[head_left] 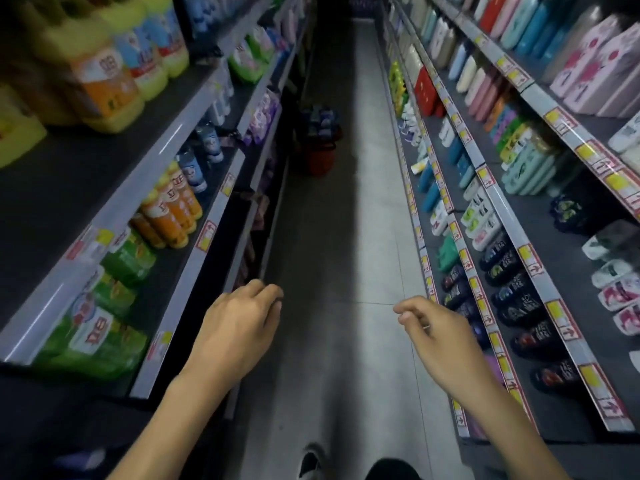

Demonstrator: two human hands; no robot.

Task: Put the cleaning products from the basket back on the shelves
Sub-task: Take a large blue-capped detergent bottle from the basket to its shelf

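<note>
L shelves [166, 140] run the whole left side of the aisle, several tiers. Top tier holds big yellow jugs [104, 64] w/ orange and blue labels. Next tier down has blue-label bottles [201, 157], then orange bottles [173, 209], then green packs [100, 337] nearest the camera. Further along are green and purple pouches, too blurred to read.

R shelves [509, 223] are equally long, w/ yellow and red price tags on the rails. They hold pink and white boxes up top, teal bottles [530, 168] mid-tier and dark bottles [516, 306] lying in rows lower down.

Grey tiled floor [346, 220] runs between them, its left half in shadow.

Red basket [320, 161] sits on the floor well down the aisle, just beside the L shelves and well apart from the person. Blue and dark cleaning products [318, 121] are piled in it above the rim; details too small to tell.

Nothing lies on the floor between person and basket.

Left hand [239, 327] and right hand [440, 337] are held out low in front, apart from each other. Fingers are loosely curled and both hold nothing.

One shoe [310, 462] shows at the bottom edge.
</note>
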